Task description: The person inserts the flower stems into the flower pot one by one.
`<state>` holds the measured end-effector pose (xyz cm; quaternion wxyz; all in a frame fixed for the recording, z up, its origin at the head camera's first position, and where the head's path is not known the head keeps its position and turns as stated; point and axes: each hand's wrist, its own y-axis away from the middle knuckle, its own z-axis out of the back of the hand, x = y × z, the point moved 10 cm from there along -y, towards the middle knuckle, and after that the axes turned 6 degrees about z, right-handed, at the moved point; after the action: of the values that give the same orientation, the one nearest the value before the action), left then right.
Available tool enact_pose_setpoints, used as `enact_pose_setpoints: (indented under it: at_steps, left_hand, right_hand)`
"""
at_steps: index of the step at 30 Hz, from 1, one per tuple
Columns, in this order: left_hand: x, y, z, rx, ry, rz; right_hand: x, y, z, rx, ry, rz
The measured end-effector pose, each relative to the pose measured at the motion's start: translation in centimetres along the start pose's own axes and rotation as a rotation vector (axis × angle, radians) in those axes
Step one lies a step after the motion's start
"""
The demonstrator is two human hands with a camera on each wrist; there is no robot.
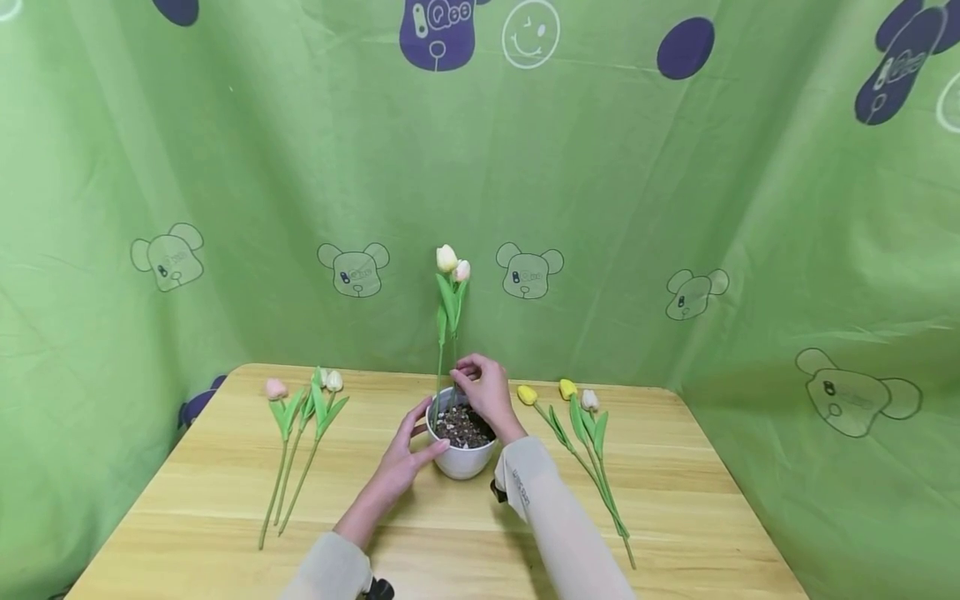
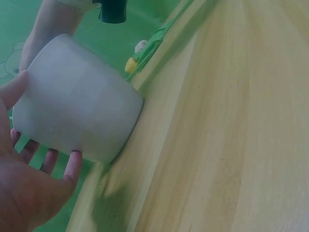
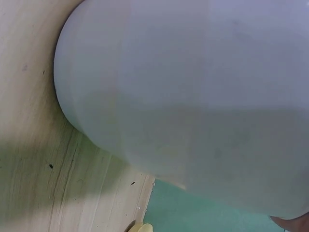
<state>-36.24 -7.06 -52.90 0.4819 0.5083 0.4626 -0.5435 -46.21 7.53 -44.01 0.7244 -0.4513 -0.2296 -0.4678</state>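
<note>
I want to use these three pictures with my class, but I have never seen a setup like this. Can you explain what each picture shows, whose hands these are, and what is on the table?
No machine here: a person works with bare hands and wears three cameras. The wide picture comes from the head camera, looking down at a wooden table before a green cloth. The other two come from cameras on each wrist, so they show the white pot very close.

In the head view the left hand holds the pot's side. The right hand reaches over the rim and pinches the stems of two tulips standing upright in the pot's dark filling. More tulips lie flat: one bunch left of the pot, three on its right.
</note>
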Motion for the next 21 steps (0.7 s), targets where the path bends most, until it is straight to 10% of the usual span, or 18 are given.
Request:
enact_pose_setpoints:
  at_steps: [21]
  left_hand:
    - [-0.01, -0.04, 0.03, 0.004, 0.003, 0.004]
  right_hand:
    - [-0.85, -0.02, 0.14, 0.015, -0.121, -0.076]
